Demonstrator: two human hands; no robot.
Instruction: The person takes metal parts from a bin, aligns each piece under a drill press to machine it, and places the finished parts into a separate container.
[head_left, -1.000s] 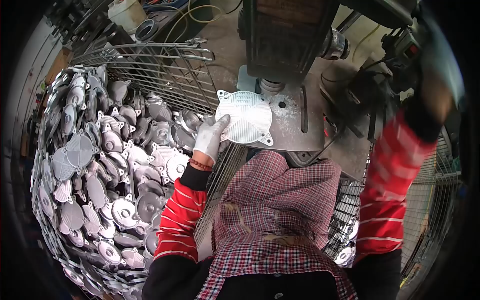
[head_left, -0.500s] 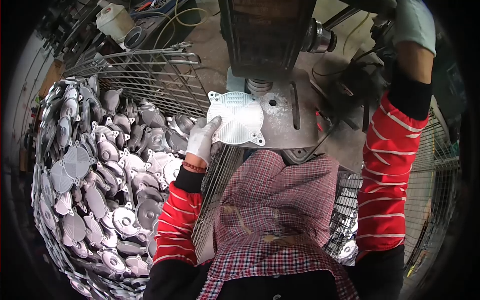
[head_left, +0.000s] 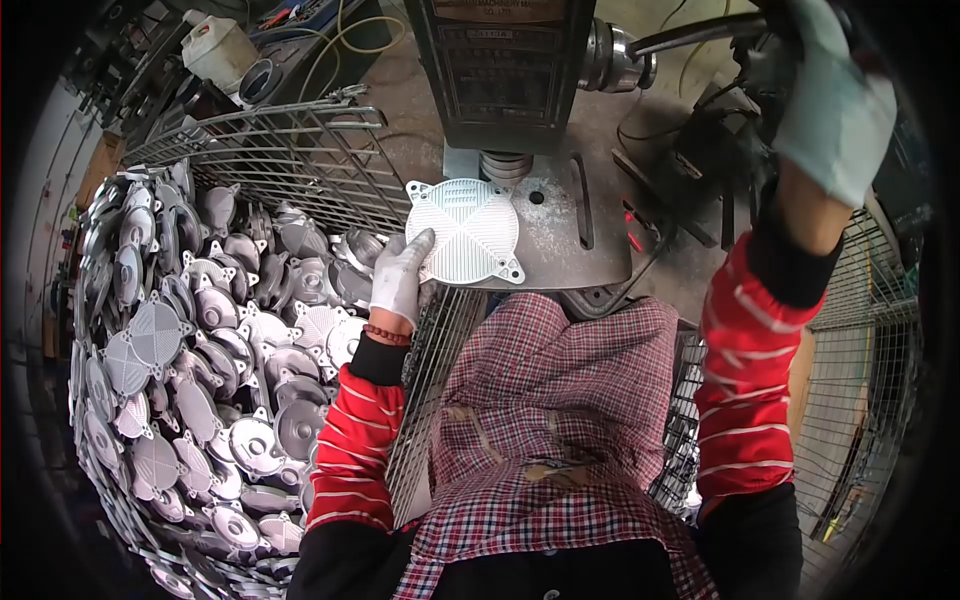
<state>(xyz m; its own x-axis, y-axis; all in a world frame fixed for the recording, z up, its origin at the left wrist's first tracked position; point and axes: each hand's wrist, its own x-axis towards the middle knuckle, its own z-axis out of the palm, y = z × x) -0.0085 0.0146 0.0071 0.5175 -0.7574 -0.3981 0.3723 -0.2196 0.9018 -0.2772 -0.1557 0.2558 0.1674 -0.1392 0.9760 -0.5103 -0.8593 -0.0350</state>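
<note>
Right hand (head_left: 835, 118) lower, seemingly on lever (head_left: 700, 33)

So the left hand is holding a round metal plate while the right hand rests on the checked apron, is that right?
Not quite: the right hand is not on the checked apron. The head view shows it raised at the upper right, by the dark lever. The left hand is indeed holding a round metal plate.
</note>
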